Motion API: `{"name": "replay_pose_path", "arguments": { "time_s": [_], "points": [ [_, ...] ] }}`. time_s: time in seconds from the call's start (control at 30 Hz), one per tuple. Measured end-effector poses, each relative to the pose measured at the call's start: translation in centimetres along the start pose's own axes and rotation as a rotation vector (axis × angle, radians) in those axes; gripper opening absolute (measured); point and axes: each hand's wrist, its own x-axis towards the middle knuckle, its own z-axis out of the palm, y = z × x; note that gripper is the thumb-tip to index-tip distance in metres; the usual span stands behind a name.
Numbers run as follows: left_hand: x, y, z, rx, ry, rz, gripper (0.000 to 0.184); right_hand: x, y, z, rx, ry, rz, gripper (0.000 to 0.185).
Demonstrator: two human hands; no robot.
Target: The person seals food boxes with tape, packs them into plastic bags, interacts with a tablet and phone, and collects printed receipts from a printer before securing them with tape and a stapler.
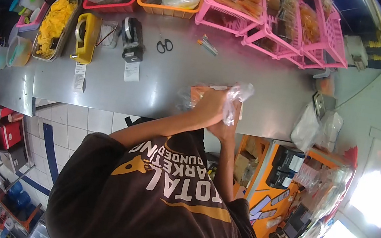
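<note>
Close together above the steel counter's near edge, both my hands are gathered at a clear plastic bag [237, 96]. My left hand [212, 106] is closed, with the bag's crumpled end bunched up beside its fingers. Just below it, my right hand [224, 127] is closed on the same plastic, its fingers partly covered. An orange, box-like item [197, 95] shows behind my left hand, with clear film around its left side. Most of that item is hidden by my hands, so its kind cannot be made out.
On the steel counter [172, 78] are scissors [164, 46], a black tape dispenser [132, 39], a yellow tape dispenser [85, 38] and paper receipts [132, 71]. A tray of yellow food [58, 27] stands left. Pink baskets [279, 32] and an orange bin [168, 10] line the back.
</note>
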Motion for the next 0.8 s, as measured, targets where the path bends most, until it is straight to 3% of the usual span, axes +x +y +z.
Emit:
{"name": "replay_pose_path", "arguments": {
  "time_s": [0.07, 0.1, 0.17, 0.2, 0.23, 0.27, 0.3, 0.37, 0.4, 0.47, 0.57, 0.6, 0.67, 0.7, 0.77, 0.8],
  "points": [
    [-0.9, 1.4, -0.6, 0.031, -0.136, -0.120, 0.031, -0.6, 1.4, 2.5, -0.109, 0.129, 0.023, 0.088],
    [-1.0, 1.7, -0.8, 0.243, -0.141, 0.032, 0.035, -0.7, 2.0, 3.3, -0.164, 0.194, 0.028, 0.083],
    [-1.1, 3.4, -4.1, 0.197, -0.343, 0.053, 0.056, -0.2, 1.5, 3.8, -0.138, 0.310, -0.008, 0.036],
    [-1.4, 3.5, -6.1, 0.202, -0.340, 0.051, 0.056, -0.6, 1.2, 4.0, -0.132, 0.309, -0.010, 0.036],
    [-1.5, 3.2, -7.8, 0.144, -0.273, 0.252, 0.063, -0.9, 0.8, 4.2, 0.396, 0.396, 0.191, 0.029],
    [-1.4, 2.8, -9.1, 0.087, -0.204, 0.457, 0.069, -0.7, 0.7, 4.4, 0.471, 0.409, 0.239, 0.027],
    [-1.4, 1.6, -9.7, 0.094, -0.204, 0.457, 0.069, -0.5, 0.4, 4.5, 0.547, 0.425, 0.288, 0.029],
    [-2.6, -1.8, -9.4, 0.338, -0.236, 0.250, 0.069, -0.2, -1.3, 4.8, 0.400, 0.435, 0.342, 0.036],
    [-3.4, -3.0, -8.9, 0.343, -0.224, 0.247, 0.069, 0.5, -2.1, 4.9, 0.327, 0.441, 0.360, 0.039],
    [-5.1, -4.6, -7.8, 0.115, -0.268, 0.064, 0.068, 1.7, -3.5, 5.0, 0.230, 0.461, 0.339, 0.042],
    [-5.9, -3.6, -8.9, 0.014, -0.280, 0.010, 0.067, 2.9, -6.0, 4.5, 0.183, 0.481, 0.264, 0.051],
    [-6.2, -4.0, -9.3, 0.011, -0.273, 0.006, 0.067, 3.4, -6.9, 3.7, 0.342, 0.503, 0.439, 0.050],
    [-6.4, -5.3, -10.0, -0.753, -0.215, -0.350, 0.067, 4.6, -8.4, 2.3, 0.500, 0.513, 0.605, 0.052],
    [-6.2, -6.1, -10.2, -0.759, -0.210, -0.351, 0.067, 4.9, -9.3, 1.5, 0.618, 0.485, 0.522, 0.050],
    [-5.7, -7.8, -10.2, -0.920, -0.141, -0.783, 0.068, 5.5, -11.7, 0.2, 0.727, 0.444, 0.434, 0.049],
    [-6.0, -8.3, -9.9, -0.930, -0.132, -0.780, 0.068, 5.7, -13.2, -0.4, 0.692, 0.368, 0.346, 0.049]
  ]
}}
